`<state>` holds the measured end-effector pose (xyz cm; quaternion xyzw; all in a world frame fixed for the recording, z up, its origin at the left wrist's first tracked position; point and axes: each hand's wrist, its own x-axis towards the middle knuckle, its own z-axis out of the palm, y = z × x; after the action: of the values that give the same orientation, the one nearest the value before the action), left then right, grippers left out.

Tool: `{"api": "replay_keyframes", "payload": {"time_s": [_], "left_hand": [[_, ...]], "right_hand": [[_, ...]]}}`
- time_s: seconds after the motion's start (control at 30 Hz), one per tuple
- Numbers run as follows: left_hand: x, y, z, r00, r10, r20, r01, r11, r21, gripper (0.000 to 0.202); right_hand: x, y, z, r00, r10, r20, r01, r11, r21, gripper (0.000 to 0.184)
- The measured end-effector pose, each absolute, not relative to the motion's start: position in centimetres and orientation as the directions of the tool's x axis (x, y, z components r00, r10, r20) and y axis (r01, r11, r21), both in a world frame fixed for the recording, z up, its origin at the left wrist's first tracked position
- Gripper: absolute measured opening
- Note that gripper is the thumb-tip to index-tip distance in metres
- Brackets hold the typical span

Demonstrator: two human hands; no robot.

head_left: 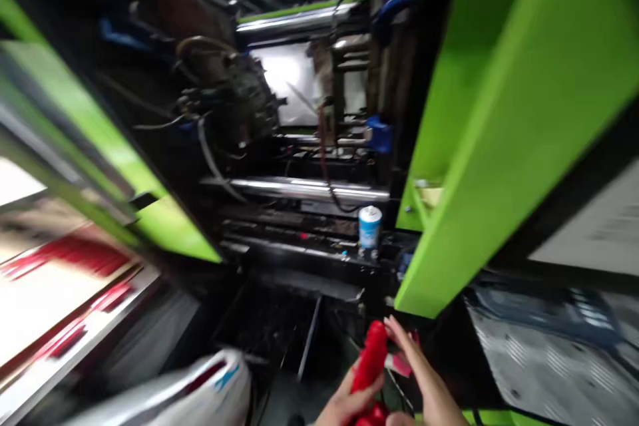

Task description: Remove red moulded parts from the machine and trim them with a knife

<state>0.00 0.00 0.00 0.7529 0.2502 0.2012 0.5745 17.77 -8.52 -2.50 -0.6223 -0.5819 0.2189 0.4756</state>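
Head view: a red moulded part is being held low in the frame, just in front of the open machine. Its long axis is running nearly upright, tilted slightly to the right, with the rounded upper end pointing toward the machine bed. The lower end is being gripped by the left hand, whose fingers are being closed round it from the left. The right hand is being held just beside the part on its right, fingers extended and loosely spread; whether anything is being pinched by it cannot be told through the blur. The part is looking glossy, bright red and ribbed or lumpy. Beyond it, a white-and-blue can is standing upright on the machine bed, well apart. Green guard panels are flanking the opening.
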Motion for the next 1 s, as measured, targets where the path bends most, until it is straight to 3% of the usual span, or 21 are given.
{"api": "replay_keyframes", "payload": {"time_s": [0.1, 0.27, 0.4, 0.5, 0.63, 0.73, 0.83, 0.9, 0.93, 1.0], "left_hand": [[0.0, -0.7, -2.1, 0.835, 0.542, -0.099, 0.201, -0.133, 0.970, 0.067], [-1.5, -2.7, -3.0, 0.886, 0.463, -0.033, 0.195, -0.307, 0.931, 0.078], [-2.4, -3.7, -3.2, 0.861, 0.503, -0.068, 0.305, -0.405, 0.862, 0.073], [-2.5, -3.7, -3.5, 0.817, 0.571, -0.082, 0.431, -0.509, 0.745, 0.068], [-2.3, -3.1, -3.0, 0.833, 0.553, 0.029, 0.435, -0.685, 0.584, 0.055], [-2.7, -2.8, -1.8, 0.852, 0.524, -0.019, 0.455, -0.722, 0.521, 0.069], [-4.3, -2.7, -0.3, 0.874, 0.480, -0.081, 0.439, -0.704, 0.558, 0.073], [-5.9, -2.6, 0.5, 0.888, 0.458, -0.042, 0.364, -0.644, 0.673, 0.073], [-6.8, -2.4, 0.9, 0.883, 0.469, 0.007, 0.307, -0.588, 0.749, 0.076], [-8.6, -2.0, 1.8, 0.821, 0.555, 0.134, 0.170, -0.461, 0.871, 0.082]], "right_hand": [[18.5, -8.9, -4.5, 0.146, 0.967, 0.207, 0.586, 0.083, -0.806, 0.092], [19.3, -8.3, -4.9, 0.101, 0.982, 0.160, 0.608, 0.066, -0.791, 0.096], [17.5, -7.2, -4.5, 0.084, 0.991, 0.103, 0.535, 0.043, -0.844, 0.105], [16.3, -6.6, -4.7, 0.077, 0.992, 0.095, 0.483, 0.046, -0.874, 0.109], [15.9, -5.7, -4.4, 0.135, 0.989, 0.062, 0.300, 0.019, -0.954, 0.107], [16.7, -4.8, -3.4, 0.188, 0.982, -0.027, 0.051, -0.037, -0.998, 0.105], [18.3, -4.0, -2.8, 0.188, 0.977, -0.104, -0.256, -0.054, -0.965, 0.091], [19.5, -4.0, -3.0, 0.145, 0.981, -0.126, -0.381, -0.062, -0.922, 0.091], [20.1, -4.4, -3.2, 0.104, 0.987, -0.125, -0.390, -0.075, -0.918, 0.095], [21.0, -5.4, -3.5, 0.040, 0.996, -0.076, -0.213, -0.066, -0.975, 0.101]]}}
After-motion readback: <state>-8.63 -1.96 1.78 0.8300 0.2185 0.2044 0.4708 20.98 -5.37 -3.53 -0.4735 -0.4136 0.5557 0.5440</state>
